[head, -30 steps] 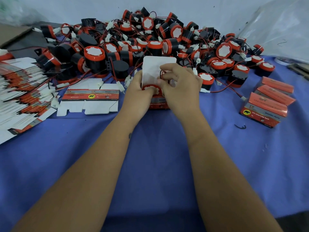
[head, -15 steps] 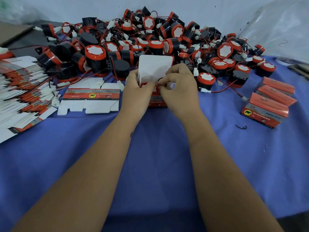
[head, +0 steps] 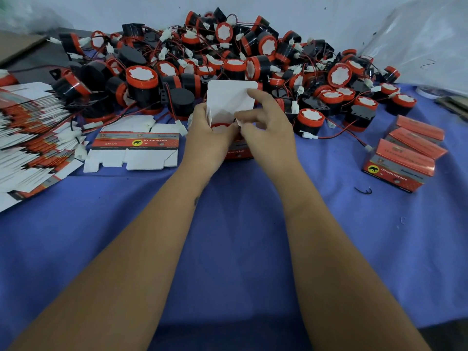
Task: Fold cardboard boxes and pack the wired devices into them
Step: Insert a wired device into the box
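Blue cloth covers the table [head: 240, 249], with a white wall behind. Your left hand [head: 206, 145] grips the left side of a small red printed cardboard box [head: 236, 152] standing on the cloth at centre, its white lid flap [head: 229, 97] raised upright. Inside the open top, a black wired device with a red rim [head: 219, 126] shows partly. Your right hand [head: 268, 138] has its fingers curled, thumb and forefinger pinching a small white side flap [head: 240, 117] at the box mouth.

Far side of table: large heap of black-and-red wired devices [head: 228, 64] with white plugs. Left edge: fanned stack of flat unfolded box blanks [head: 33, 140]; one flat blank [head: 134, 148] lies just left of your left hand. Right: cluster of closed red boxes [head: 405, 158], well apart from the hands.
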Available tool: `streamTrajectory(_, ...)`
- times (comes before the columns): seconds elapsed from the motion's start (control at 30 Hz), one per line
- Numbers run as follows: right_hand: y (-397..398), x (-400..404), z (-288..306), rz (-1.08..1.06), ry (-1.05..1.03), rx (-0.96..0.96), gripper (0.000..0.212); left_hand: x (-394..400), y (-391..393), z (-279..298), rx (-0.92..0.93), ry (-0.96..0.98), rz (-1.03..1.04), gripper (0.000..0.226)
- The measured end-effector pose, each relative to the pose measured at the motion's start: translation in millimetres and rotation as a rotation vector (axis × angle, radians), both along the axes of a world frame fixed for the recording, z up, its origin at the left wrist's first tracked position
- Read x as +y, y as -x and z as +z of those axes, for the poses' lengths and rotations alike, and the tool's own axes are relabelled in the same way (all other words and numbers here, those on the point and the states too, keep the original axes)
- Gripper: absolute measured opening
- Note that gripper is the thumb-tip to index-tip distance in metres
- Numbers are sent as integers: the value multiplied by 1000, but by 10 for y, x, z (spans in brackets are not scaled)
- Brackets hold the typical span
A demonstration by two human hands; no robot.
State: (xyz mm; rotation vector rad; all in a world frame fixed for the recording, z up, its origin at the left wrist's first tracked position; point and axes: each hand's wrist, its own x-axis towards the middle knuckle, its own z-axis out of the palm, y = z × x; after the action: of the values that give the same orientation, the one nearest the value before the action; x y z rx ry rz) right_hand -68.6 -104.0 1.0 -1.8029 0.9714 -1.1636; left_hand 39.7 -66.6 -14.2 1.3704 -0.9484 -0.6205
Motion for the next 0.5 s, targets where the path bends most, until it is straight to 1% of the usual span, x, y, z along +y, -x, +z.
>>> streamTrajectory(0.07, 1, -24, 8, 4, -140, -105, 41, -10, -17, -7, 6, -4, -6, 44)
streamTrajectory(0.1, 6, -32, 13, 0, -154, -106, 37, -10, -24, -2, 10, -10, -7, 48)
streamTrajectory(0.17, 12, -36, 6, -2, -115, -37, 32, -12, -40, 1, 11, -18, -14, 53)
streamTrajectory(0.23, 14, -39, -8, -6, -75, 26, 29, -11, -54, 8, 34, -23, -37, 51)
streamTrajectory(0.3, 14, -49, -20, -4, -50, 65, 27, 1, -75, 28, 175, 13, -108, 42)
streamTrajectory(0.37, 13, -55, -35, -1, -44, 61, 30, 19, -91, 46, 356, 64, -174, 40)
streamTrajectory(0.4, 6, -52, -44, -7, -48, 37, 32, 17, -102, 43, 398, 84, -178, 41)
streamTrajectory(0.5, -29, -44, -75, -71, -57, -30, 47, -3, -147, 13, 413, 129, -160, 45)
